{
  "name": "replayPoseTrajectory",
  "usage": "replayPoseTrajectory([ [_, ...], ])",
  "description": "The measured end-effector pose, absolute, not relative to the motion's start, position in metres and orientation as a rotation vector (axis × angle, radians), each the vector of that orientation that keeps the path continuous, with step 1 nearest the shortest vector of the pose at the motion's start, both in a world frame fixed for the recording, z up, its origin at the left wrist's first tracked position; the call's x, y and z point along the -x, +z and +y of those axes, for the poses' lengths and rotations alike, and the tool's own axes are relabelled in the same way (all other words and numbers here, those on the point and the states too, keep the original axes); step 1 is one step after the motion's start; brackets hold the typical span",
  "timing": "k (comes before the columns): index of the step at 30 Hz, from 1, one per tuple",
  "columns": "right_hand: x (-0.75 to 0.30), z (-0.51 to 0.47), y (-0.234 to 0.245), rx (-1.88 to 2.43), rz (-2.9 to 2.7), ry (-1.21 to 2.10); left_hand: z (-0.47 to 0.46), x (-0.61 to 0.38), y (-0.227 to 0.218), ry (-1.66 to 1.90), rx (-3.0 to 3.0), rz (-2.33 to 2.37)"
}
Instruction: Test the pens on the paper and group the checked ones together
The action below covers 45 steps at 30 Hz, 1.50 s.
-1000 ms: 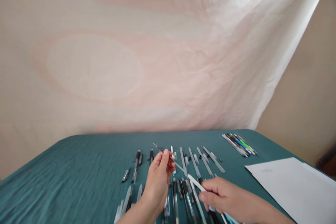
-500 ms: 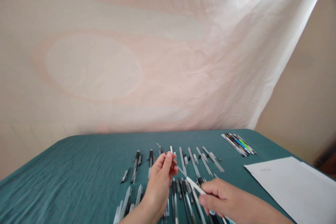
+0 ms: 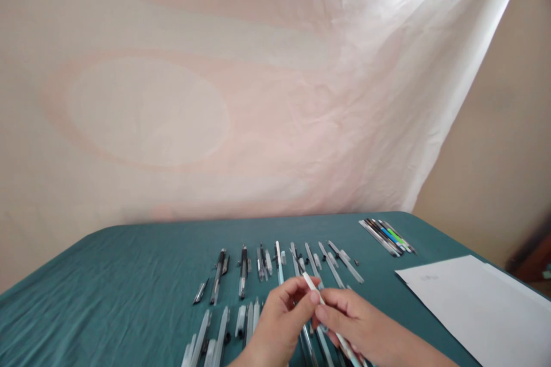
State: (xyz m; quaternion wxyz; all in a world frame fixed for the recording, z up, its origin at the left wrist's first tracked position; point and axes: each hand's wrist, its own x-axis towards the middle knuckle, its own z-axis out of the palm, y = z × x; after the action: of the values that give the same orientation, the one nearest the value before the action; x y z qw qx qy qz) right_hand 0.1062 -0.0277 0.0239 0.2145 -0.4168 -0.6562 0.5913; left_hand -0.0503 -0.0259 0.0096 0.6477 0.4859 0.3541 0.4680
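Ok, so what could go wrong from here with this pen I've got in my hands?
The white pen barrel is thin and held by the fingers of both the left hand and right hand, so it could slip and drop among the others.

Both hands are close to the near row of pens; a wrist might nudge those out of line.

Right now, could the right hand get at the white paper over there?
Probably yes: the white paper lies beside the right forearm, nothing visible covering it. The right hand grips a white pen barrel, though, and might need to let go first.
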Motion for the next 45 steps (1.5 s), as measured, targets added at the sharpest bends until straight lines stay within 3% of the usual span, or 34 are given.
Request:
replayPoseTrajectory([
  [12,-0.129,-0.003,0.011,1.129,-1.654,1.614,-0.022,0.051,0.003,1.138,-1.117,0.907],
  [15,-0.158,0.021,0.002,1.261,-1.686,1.379,-0.023,0.047,0.000,1.112,-1.105,0.893],
  [18,-0.196,0.047,-0.016,1.530,-1.808,0.863,-0.025,0.043,-0.009,1.095,-1.073,0.887],
  [25,-0.245,0.077,-0.058,1.689,-1.828,0.415,-0.026,0.035,-0.031,1.055,-1.045,0.846],
  [45,-0.232,0.075,-0.061,1.618,-2.062,0.007,-0.030,0.035,-0.028,1.000,-1.100,0.873],
])
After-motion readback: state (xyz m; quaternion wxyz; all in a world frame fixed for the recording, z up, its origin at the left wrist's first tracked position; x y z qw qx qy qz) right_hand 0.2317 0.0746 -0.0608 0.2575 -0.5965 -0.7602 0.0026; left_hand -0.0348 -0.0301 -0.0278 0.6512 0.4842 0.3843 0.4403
